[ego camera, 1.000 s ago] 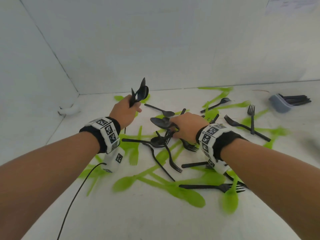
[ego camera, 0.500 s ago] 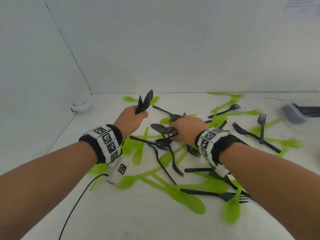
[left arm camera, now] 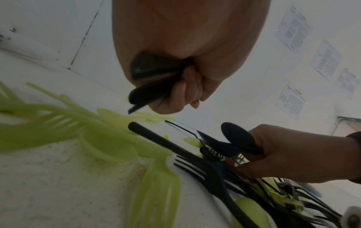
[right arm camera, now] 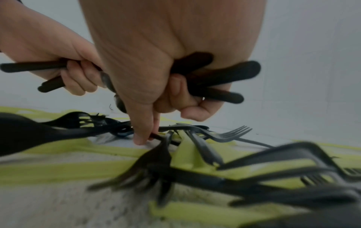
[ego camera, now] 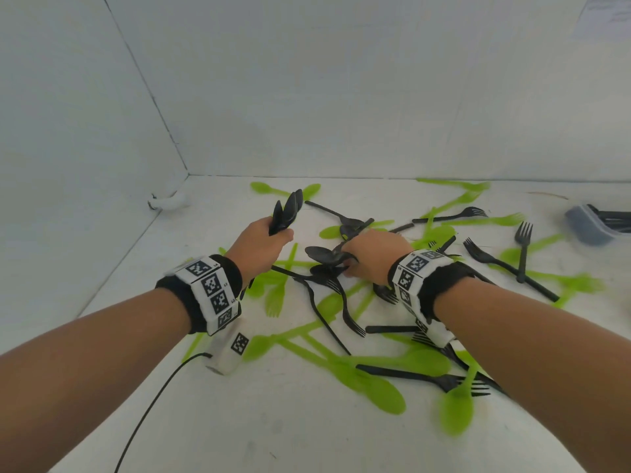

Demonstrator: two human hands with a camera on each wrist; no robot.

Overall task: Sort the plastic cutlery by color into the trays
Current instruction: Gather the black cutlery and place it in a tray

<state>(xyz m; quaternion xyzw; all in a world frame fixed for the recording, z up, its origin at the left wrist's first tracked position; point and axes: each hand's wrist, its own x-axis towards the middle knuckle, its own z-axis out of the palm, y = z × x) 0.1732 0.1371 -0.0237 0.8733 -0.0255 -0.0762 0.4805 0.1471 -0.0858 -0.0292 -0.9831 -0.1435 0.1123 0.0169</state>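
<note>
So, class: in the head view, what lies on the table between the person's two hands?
Between the left hand and the right hand, the head view shows a black spoon bowl held by the right hand, over green forks.

My head view looked forward and down from above both forearms, taking in the white table (ego camera: 307, 438), its walled corner and the scattered cutlery. My left wrist view sat close under the left hand (left arm camera: 187, 64), facing along it toward the right hand (left arm camera: 293, 154). My right wrist view sat equally near, low over the black forks (right arm camera: 224, 134). All three shared the central pile.
</note>
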